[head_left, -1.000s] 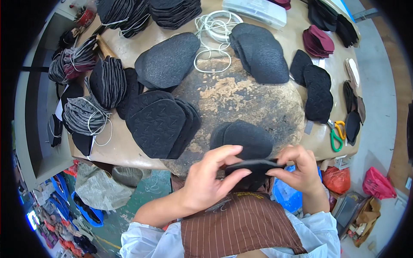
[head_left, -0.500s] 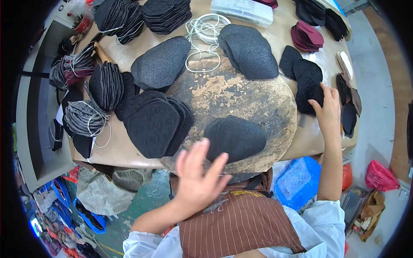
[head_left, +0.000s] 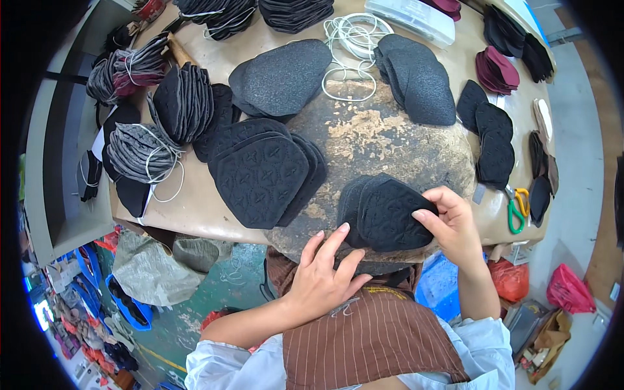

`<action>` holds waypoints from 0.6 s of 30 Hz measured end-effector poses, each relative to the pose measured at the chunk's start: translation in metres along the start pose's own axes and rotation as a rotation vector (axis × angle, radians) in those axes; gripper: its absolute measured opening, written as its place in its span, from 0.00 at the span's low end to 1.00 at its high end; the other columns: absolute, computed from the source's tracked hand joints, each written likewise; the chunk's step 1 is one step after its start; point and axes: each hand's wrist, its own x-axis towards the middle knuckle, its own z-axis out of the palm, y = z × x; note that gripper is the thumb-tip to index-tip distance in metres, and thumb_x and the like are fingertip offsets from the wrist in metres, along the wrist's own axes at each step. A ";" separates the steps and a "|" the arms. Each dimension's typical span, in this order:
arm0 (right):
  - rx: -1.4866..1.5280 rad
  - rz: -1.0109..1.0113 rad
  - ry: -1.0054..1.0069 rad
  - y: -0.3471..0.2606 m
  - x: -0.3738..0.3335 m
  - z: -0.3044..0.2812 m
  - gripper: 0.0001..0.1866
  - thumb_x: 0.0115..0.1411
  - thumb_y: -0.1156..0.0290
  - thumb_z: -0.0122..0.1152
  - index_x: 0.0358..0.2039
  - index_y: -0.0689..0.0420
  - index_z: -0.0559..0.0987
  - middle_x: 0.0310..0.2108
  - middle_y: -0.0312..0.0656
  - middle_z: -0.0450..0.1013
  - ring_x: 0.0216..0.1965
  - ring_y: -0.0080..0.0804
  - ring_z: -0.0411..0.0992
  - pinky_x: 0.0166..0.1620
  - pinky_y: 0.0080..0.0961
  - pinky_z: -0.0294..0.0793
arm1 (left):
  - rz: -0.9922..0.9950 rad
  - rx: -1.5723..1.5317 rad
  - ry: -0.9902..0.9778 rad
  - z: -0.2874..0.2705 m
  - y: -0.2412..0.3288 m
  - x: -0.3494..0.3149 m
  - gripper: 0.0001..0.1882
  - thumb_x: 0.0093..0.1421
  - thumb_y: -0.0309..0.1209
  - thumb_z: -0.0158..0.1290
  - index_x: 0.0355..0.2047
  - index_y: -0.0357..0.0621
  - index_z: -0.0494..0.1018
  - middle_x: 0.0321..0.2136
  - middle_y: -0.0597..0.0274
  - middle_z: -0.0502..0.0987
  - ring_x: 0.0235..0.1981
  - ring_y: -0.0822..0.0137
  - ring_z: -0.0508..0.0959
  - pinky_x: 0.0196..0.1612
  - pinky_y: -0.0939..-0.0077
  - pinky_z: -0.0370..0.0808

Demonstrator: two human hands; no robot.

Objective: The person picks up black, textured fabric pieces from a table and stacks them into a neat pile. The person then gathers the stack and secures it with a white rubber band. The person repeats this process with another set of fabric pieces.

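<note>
My right hand [head_left: 453,224] pinches the right end of a black quilted fabric piece [head_left: 393,218], thumb on top. That piece lies over textured black pieces [head_left: 351,201] near the front edge of a round, worn wooden block [head_left: 370,149]. Just left of them is my left hand [head_left: 327,270], fingers spread and holding nothing. A stack of black quilted pieces [head_left: 263,179] sits on the left of the block. Behind it lie dark grey textured pieces [head_left: 283,75], with another such stack [head_left: 422,81] at the back right. Loose black quilted pieces [head_left: 496,143] lie right of the block.
Green-and-yellow-handled scissors [head_left: 518,211] lie at the table's right front. Tied grey bundles [head_left: 133,153] stand left. White cord [head_left: 351,39] is coiled behind the block, beside a clear plastic box [head_left: 413,19]. Maroon pieces [head_left: 497,70] are stacked at the back right.
My right hand has come from the right-hand pieces to the block with a black quilted piece, laid over the textured ones. The scissors now show. The view has shifted.
</note>
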 end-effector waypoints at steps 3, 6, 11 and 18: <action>0.001 0.031 0.023 0.004 0.003 0.001 0.09 0.59 0.83 0.58 0.40 0.63 0.72 0.36 0.34 0.73 0.39 0.14 0.69 0.41 0.13 0.71 | 0.011 0.022 0.013 0.002 -0.001 0.000 0.28 0.47 0.43 0.65 0.45 0.47 0.68 0.56 0.42 0.60 0.58 0.52 0.61 0.58 0.53 0.59; -0.006 0.032 0.040 0.004 0.006 0.003 0.09 0.59 0.82 0.58 0.40 0.63 0.72 0.35 0.34 0.73 0.37 0.14 0.70 0.39 0.13 0.71 | 0.009 0.022 0.025 0.005 -0.002 -0.001 0.27 0.47 0.44 0.64 0.44 0.46 0.68 0.56 0.42 0.61 0.58 0.53 0.60 0.58 0.54 0.58; -0.051 0.068 0.046 0.005 0.009 0.002 0.08 0.59 0.81 0.59 0.39 0.63 0.72 0.34 0.34 0.74 0.35 0.13 0.70 0.37 0.12 0.71 | 0.012 0.030 0.017 0.004 -0.002 -0.001 0.29 0.48 0.44 0.64 0.46 0.46 0.69 0.56 0.43 0.62 0.58 0.54 0.60 0.58 0.55 0.58; -0.093 0.029 0.067 0.008 0.012 0.005 0.08 0.59 0.79 0.59 0.39 0.62 0.72 0.32 0.32 0.74 0.32 0.11 0.70 0.31 0.10 0.71 | -0.043 0.147 -0.051 0.003 0.005 0.004 0.40 0.50 0.51 0.59 0.60 0.48 0.63 0.56 0.49 0.61 0.56 0.61 0.64 0.59 0.59 0.57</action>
